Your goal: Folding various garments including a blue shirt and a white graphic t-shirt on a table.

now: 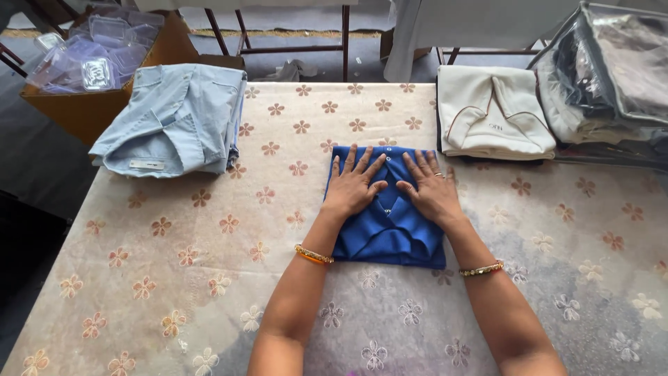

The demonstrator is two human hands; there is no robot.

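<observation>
At the middle of the frame, both hands lie flat, fingers spread, on a folded blue shirt (387, 223). The left hand (353, 184) presses the left half of the garment, the right hand (431, 188) the right half; the thumbs nearly meet over the placket. Neither grip closes on anything: the palms are open and simply rest on the cloth. A ring shows on the right hand, and each wrist carries a gold bangle (314, 255).

The blue shirt sits as a neat rectangle on the worktop (174, 278), which is covered with a pale cloth printed with small flowers.

Toward the upper left of the frame a folded light blue shirt (174, 118) lies well apart from the hands. Toward the upper right a folded cream garment (492, 111) rests, and just beside it, at the right edge, stand garments in clear plastic bags (612, 69). Beyond the worktop, in the upper left corner, a cardboard box (90, 115) holds clear plastic pieces.
</observation>
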